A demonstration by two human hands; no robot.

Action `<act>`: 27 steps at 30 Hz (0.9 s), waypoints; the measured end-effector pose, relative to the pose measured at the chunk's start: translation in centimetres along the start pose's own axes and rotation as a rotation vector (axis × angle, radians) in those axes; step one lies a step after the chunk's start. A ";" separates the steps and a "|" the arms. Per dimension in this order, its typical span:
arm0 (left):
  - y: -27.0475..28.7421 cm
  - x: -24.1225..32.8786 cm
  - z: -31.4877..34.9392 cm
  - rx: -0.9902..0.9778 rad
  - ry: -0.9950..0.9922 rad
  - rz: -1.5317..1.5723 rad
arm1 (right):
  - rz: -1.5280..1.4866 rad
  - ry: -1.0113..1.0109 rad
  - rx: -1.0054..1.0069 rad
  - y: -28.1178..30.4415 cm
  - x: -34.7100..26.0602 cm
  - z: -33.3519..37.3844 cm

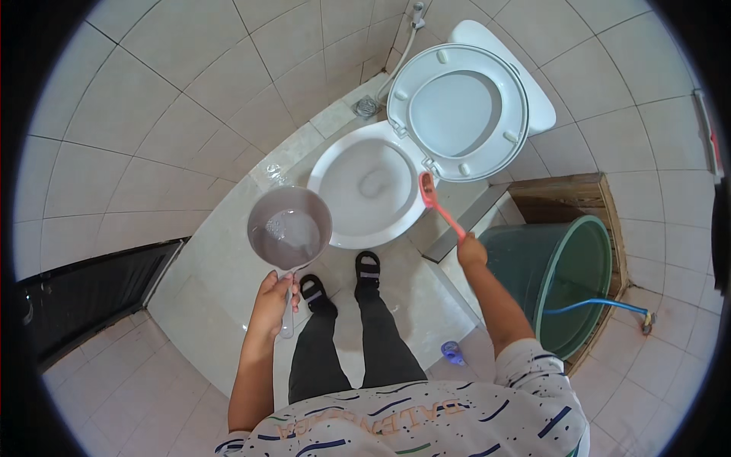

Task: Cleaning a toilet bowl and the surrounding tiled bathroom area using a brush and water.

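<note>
My left hand (pixel 273 302) is closed round the handle of a grey plastic water dipper (pixel 263 236), which has some water in its bottom. The dipper is held level, just left of a white toilet bowl (pixel 326 164). In my right hand (pixel 472 251) is the pink handle of a toilet brush (pixel 445 213), its head pointing up and left beside the bowl's right rim. Whether the brush head touches the rim I cannot tell. The toilet seat and lid (pixel 516 114) are raised against the tank (pixel 537 87).
A big green water barrel (pixel 506 263) stands at the right, with a blue hose (pixel 594 302) running into it from a wall tap (pixel 648 324). A purple bottle (pixel 452 352) lies on the floor. A dark door (pixel 91 293) is at the left, a floor drain (pixel 366 107) behind the bowl.
</note>
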State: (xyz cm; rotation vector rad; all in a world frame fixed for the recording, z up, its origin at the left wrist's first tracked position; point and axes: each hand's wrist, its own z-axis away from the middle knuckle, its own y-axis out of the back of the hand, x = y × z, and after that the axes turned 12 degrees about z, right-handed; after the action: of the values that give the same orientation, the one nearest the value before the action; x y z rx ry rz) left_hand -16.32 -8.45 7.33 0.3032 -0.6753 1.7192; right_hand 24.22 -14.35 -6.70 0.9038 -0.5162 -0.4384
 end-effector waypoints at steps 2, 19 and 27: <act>0.7 0.7 -0.2 -0.044 -0.025 -0.016 | -0.025 -0.028 -0.078 -1.7 -0.5 4.3; 14.5 4.8 2.9 -0.064 -0.035 -0.032 | -0.232 0.048 -0.123 -9.0 -18.6 21.2; 19.0 4.3 4.9 -0.017 -0.063 -0.007 | -0.095 -0.013 -0.101 -7.2 -18.1 17.9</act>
State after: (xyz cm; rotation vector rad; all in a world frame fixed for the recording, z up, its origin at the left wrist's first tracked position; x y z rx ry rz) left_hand -36.29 -10.31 8.34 0.3483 -0.7343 1.7024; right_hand -1.76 -19.29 -7.75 0.8309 -0.4603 -0.5523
